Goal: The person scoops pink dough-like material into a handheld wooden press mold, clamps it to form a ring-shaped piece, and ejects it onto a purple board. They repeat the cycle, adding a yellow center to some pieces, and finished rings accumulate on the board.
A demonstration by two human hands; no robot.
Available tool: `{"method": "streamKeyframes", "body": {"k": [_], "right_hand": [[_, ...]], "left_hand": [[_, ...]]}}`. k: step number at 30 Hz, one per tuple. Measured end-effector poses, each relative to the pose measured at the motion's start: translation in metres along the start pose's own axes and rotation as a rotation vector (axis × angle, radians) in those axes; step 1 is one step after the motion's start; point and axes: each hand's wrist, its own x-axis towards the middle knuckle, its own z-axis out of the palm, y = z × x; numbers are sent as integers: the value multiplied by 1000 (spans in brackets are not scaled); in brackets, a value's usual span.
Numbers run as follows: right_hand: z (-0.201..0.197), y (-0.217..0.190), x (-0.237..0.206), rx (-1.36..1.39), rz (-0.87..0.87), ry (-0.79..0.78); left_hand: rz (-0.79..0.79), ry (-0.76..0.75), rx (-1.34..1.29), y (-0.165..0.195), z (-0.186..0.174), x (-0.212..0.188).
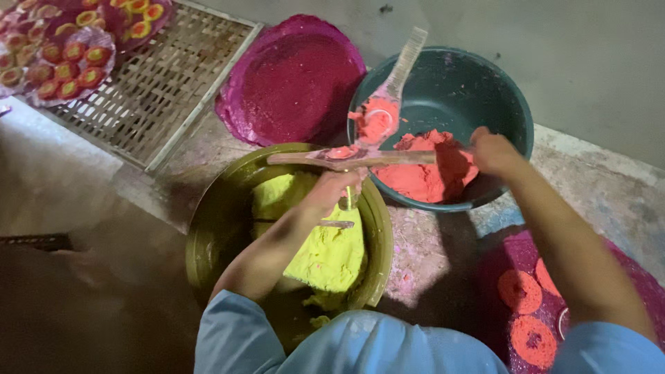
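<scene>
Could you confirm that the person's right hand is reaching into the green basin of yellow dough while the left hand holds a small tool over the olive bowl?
Not quite: the head view shows the green basin holds red-orange dough, not yellow. The right hand does reach into it, and the left hand holds a small tool over the olive bowl, which is where the yellow dough lies.

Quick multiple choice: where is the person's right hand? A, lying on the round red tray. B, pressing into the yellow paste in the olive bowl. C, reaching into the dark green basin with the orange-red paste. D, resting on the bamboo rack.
C: the right hand reaches over the rim of the dark green basin at the orange-red paste, while the left hand is over the yellow paste in the olive bowl.
</scene>
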Motion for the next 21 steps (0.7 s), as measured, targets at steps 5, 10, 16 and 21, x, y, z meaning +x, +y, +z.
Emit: {"method": "streamKeyframes", "body": {"k": [5, 10, 16, 21], "right_hand": [[-30, 49, -57, 664, -53, -38], [-16, 58, -90, 523, 13, -64], [51, 4, -41, -102, -36, -107], [-1, 44, -63, 129, -211, 10]], "left_hand": [[35, -15, -76, -8, -16, 8], [-3, 36, 4, -10, -19, 14], [-67, -59, -250, -8, 15, 17], [-33, -128, -184, 11, 10, -9]]}}
